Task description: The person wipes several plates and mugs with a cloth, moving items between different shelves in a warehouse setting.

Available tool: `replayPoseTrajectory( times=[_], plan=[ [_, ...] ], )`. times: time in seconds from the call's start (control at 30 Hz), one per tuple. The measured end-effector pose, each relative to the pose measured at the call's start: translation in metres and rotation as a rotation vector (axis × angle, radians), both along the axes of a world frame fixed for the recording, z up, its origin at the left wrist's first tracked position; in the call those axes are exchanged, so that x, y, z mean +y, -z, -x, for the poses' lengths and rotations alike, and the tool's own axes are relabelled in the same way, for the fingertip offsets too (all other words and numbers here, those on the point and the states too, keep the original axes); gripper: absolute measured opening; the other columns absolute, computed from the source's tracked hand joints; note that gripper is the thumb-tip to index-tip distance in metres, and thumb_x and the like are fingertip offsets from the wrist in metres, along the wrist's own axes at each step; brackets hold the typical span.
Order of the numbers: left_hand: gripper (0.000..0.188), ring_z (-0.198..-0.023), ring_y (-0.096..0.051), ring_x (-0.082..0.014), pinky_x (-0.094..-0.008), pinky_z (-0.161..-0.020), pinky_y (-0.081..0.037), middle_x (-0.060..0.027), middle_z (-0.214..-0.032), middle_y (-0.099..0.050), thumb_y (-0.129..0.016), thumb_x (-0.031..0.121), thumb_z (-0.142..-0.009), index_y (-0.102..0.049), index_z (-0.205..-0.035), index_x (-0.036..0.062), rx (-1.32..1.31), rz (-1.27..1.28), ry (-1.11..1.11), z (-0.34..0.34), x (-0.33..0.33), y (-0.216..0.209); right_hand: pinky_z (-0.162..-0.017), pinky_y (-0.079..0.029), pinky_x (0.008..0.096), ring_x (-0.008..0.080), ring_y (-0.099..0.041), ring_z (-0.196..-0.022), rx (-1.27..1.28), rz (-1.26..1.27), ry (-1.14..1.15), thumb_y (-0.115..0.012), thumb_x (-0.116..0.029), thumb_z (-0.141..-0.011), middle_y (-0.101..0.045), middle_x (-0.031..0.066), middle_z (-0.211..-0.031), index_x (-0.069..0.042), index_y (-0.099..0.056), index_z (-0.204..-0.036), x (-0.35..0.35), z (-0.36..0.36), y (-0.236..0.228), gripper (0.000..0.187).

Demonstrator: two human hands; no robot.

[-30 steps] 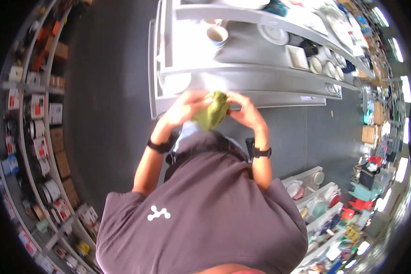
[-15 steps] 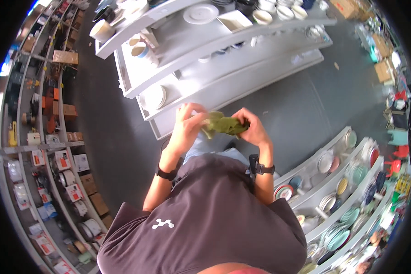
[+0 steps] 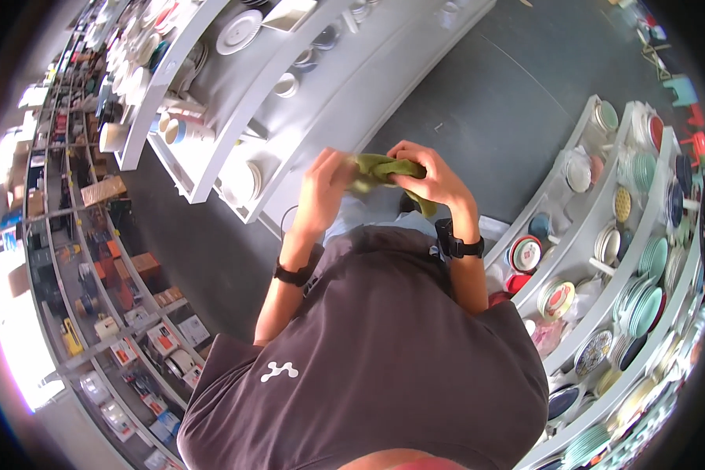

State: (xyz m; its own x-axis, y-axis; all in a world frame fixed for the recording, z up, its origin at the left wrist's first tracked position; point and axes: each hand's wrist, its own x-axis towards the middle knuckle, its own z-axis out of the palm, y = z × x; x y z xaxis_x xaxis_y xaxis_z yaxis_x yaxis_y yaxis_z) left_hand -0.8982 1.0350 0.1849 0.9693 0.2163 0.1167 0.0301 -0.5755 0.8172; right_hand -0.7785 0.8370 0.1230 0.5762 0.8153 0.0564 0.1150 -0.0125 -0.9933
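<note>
A crumpled olive-green cloth is stretched between my two hands in front of my body. My left hand is closed on its left end, though motion blurs the fingertips there. My right hand grips the other end, thumb and fingers pressed into the folds, and a corner of the cloth hangs below it. Both hands are held in the air, apart from the shelves.
A white tiered shelf with plates, cups and bowls stands ahead to the left. Curved shelves of stacked plates line the right side. Racks with boxes run along the left. Grey floor lies between them.
My view has turned to the right, so the white shelf appears further left. My right hand has shifted its grip over the cloth, and one corner now hangs down.
</note>
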Motion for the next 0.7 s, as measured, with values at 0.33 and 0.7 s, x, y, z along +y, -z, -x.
replayPoseTrajectory(
  times=[0.33,0.7],
  plan=[
    [0.029,-0.120,-0.056,-0.0260,-0.0375,-0.102,-0.041,-0.0119,-0.128,-0.062,-0.065,0.025,-0.096,-0.064,-0.117,0.0048,-0.169,0.011,0.115,-0.038,0.004,-0.002,-0.070,-0.045,0.0253,0.0115,-0.058,-0.080,0.074,-0.205,0.465,-0.065,-0.010,-0.091,-0.063,0.0041,-0.094,0.005,-0.064,-0.099,-0.018,0.026,-0.038,0.017],
    [0.058,-0.127,-0.051,-0.0340,-0.0437,-0.106,-0.039,-0.0134,-0.137,-0.055,-0.078,0.024,-0.084,-0.054,-0.134,0.0083,-0.061,-0.004,0.612,-0.079,0.040,0.013,-0.078,-0.044,0.0228,0.0077,-0.058,-0.089,0.182,-0.364,0.817,-0.064,-0.015,-0.095,-0.065,0.0008,-0.098,0.004,-0.065,-0.114,0.031,0.041,-0.050,0.028]
  ],
)
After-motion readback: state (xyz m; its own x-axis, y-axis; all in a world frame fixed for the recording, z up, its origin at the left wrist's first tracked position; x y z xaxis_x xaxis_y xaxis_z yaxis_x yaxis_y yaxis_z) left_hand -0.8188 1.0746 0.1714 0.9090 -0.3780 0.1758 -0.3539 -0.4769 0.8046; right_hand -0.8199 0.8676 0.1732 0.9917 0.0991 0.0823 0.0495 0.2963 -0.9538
